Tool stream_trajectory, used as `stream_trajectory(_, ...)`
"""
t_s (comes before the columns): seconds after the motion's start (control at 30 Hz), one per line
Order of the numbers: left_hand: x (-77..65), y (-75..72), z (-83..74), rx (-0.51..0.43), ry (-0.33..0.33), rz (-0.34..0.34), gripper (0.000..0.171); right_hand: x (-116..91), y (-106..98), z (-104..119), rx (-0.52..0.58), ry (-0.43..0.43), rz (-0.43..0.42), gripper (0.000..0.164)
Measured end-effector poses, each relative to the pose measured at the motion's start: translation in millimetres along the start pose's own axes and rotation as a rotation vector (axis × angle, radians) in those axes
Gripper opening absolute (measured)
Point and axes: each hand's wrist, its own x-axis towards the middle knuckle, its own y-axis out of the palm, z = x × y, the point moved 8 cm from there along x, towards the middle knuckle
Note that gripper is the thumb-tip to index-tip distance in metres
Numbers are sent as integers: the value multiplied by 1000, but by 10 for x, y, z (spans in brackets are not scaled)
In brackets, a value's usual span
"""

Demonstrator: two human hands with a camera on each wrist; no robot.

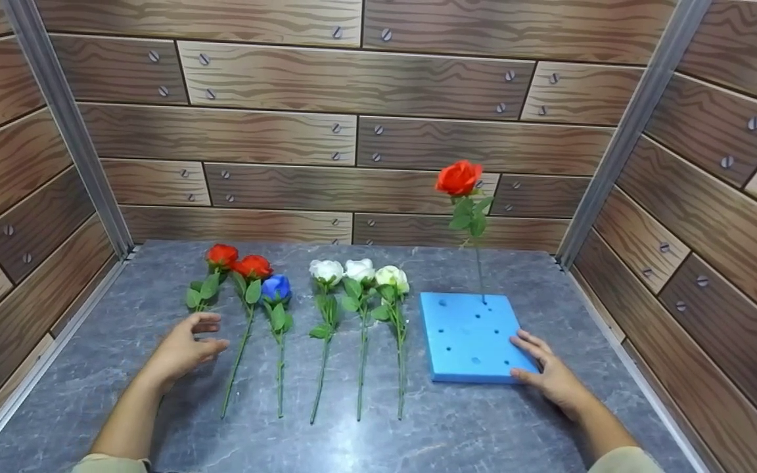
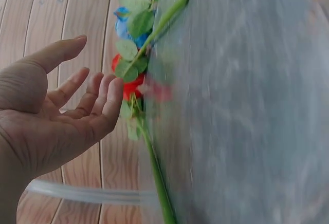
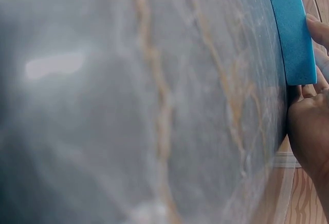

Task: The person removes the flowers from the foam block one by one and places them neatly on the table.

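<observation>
My left hand is over the left side of the table, fingers apart and holding nothing. It partly hides the stem of the leftmost red rose; a second red rose and a blue rose lie just right of it. In the left wrist view, the palm faces the red petals. On the right, my right hand rests against the right edge of a light-blue foam block with holes, its thumb at the near corner. One red rose stands upright in the block's far side.
Two white roses and a pale greenish-white rose lie in the middle, stems toward me. The grey marbled table is enclosed by wood-patterned walls with metal corner posts.
</observation>
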Motion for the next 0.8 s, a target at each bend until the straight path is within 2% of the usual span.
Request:
stream_trajectory(0.17,67,181,-135,-63,32,-5,60,-8,-24,-8,-16,7,-14,79)
stream_trajectory(0.33,128,361,-255,-82,53,-4,50,-36,-40,-13,-24,7,-24,78)
stream_trajectory(0.67,229,604,-397,-84,27,26,61,-36,-10,1,-41,-20,-35,77)
stream_trajectory(0.8,265,693,-459,-109,36,27,65,-22,-15,-1,-39,-23,-33,78)
